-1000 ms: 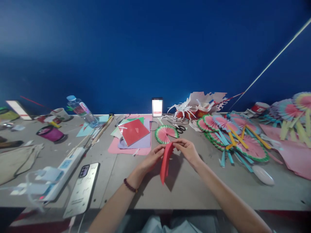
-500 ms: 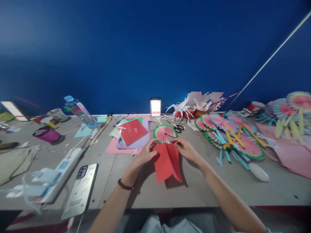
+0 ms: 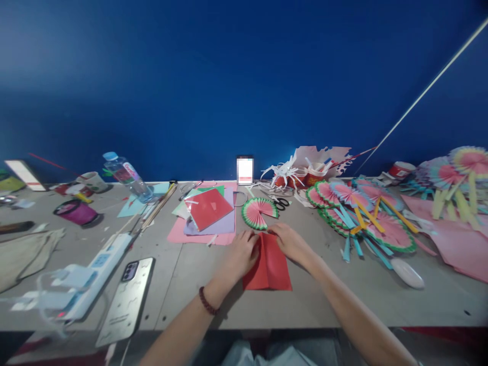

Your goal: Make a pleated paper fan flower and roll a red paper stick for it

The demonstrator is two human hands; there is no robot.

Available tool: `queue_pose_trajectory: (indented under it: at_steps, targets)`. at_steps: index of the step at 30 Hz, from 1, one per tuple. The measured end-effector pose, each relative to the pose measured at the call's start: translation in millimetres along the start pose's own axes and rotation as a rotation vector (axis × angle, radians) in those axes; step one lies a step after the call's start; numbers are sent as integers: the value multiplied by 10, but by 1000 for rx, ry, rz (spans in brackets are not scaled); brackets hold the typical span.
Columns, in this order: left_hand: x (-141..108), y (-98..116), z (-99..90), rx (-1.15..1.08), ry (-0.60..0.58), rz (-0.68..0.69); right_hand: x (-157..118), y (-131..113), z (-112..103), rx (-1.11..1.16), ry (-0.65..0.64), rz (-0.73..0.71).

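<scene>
A sheet of red paper point(image 3: 272, 267) with a crease down its middle lies on the table in front of me. My left hand point(image 3: 246, 249), fingers curled, grips its upper left part and covers that corner. At the top right edge my right hand point(image 3: 285, 241) pinches the paper; the thumb is partly hidden. Just beyond both hands rests a pleated watermelon-coloured paper fan point(image 3: 260, 212), pink inside with a green rim. Black-handled scissors point(image 3: 281, 204) lie beside the fan.
Coloured paper sheets point(image 3: 209, 208) are stacked left of the fan. Finished paper fans point(image 3: 387, 231) pile up on the right, near a white oval object point(image 3: 407, 273). A phone point(image 3: 127, 300), a power strip point(image 3: 99, 272) and a tilted bottle point(image 3: 129, 178) occupy the left.
The red paper, raised and bent at its lower edge before, now lies flatter and slightly nearer me. My left hand has moved right over it, and both hands have come down from the fan.
</scene>
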State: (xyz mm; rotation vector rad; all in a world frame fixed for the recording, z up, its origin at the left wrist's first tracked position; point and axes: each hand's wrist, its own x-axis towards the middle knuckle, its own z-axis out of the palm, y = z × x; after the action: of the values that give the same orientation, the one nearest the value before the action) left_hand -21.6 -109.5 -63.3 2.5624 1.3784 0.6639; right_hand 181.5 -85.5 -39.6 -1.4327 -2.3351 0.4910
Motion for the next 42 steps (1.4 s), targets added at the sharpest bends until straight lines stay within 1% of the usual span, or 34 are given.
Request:
queue_pose_trajectory:
  at_steps: [4,7,9,11,14,18,21,24,28,31,35,42]
  targets:
    - [-17,86,61,91,-14,-27,-57,-110,-3,-215,10,-7]
    - [-22,146,68,159,-25,-53,-116,-211,13,-292,44,-56]
    - [-24,173,65,182,-41,-64,-149,-239,59,-309,45,-96]
    - [-28,186,67,179,-52,-75,-178,-219,135,-316,49,-114]
    - [-38,181,99,200,-47,-84,-228,-126,268,-337,66,-112]
    - [-58,144,182,345,-37,-47,-308,-23,394,-375,110,-160]
    - [-71,136,209,421,-34,-15,-348,-24,449,-411,159,-172]
    - [-72,164,188,451,-48,-12,-361,-64,504,-434,206,-145]
    - [-57,211,165,465,-72,-38,-364,-108,570,-451,217,-102]
    - [-49,215,172,462,-75,-51,-369,-123,579,-469,212,-72]
    - [-51,185,174,435,-77,-33,-371,-114,539,-447,208,-126]
    - [-69,163,200,406,-53,-26,-348,-42,405,-307,90,-192]
